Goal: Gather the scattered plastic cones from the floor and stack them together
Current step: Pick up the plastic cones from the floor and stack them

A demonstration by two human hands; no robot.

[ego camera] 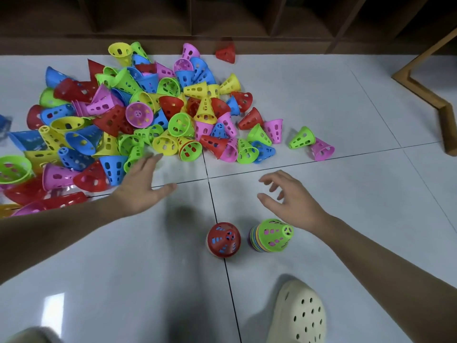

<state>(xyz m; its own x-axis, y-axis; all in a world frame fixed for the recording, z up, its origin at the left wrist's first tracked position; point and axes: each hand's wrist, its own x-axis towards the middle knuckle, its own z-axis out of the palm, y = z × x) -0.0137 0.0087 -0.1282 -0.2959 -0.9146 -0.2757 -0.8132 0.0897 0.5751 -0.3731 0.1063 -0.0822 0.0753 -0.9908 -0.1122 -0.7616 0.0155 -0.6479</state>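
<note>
Coloured plastic cones [138, 112], perforated and in red, blue, yellow, green and pink, lie in a loose heap on the pale tiled floor [346, 120], filling the upper left of the head view. Most lie on their sides, some with the wide mouth facing up. A few strays sit apart from the heap: a red cone [226, 53] near the dark wooden shelving [222, 18] at the top, and a green cone [302, 141] touching a pink cone [322, 149] to the right.

Nearer the person, two stacks stand upright, narrow ends up, just beside each other: a red-topped stack [223, 240] on the dark grout line, and a green-topped stack [272, 235] with several coloured rims showing at its base.

Left hand [142, 186]: grip wide, fingers straight and spread, holding nothing, fingertips close to a green cone at the near edge of the heap; motion blur hides whether they touch.

Right hand [291, 196]: grip wide, fingers loosely bent, holding nothing, above the floor just beyond the green-topped stack.

A cream perforated clog [299, 315] appears at the lower right, and a light wooden furniture leg [425, 92] at the far right.
</note>
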